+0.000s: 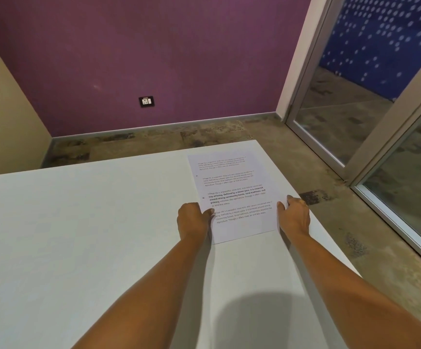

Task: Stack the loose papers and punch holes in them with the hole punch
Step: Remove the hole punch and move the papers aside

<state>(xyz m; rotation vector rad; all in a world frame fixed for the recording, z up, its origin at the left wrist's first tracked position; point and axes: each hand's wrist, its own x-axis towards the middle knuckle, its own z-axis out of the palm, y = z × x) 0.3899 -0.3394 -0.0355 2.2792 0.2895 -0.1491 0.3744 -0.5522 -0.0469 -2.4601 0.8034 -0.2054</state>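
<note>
The printed white paper sheets [232, 197] lie flat on the plain white worktop [78, 235], toward the two o'clock corner, near its right edge. The left hand [193, 219] rests at the pile's nine o'clock side with the thumb laid over the sheet edge and the fingers curled against it; the right hand [293, 216] presses the three o'clock edge the same way. Neither grip is clamped around the paper: both hands are loosely curled and bear on the edges, apparently squaring them. The edges look aligned, so the stacking seems nearly finished, though how many sheets lie there cannot be told. No hole punch is in view anywhere, so the punching is all still to do.
</note>
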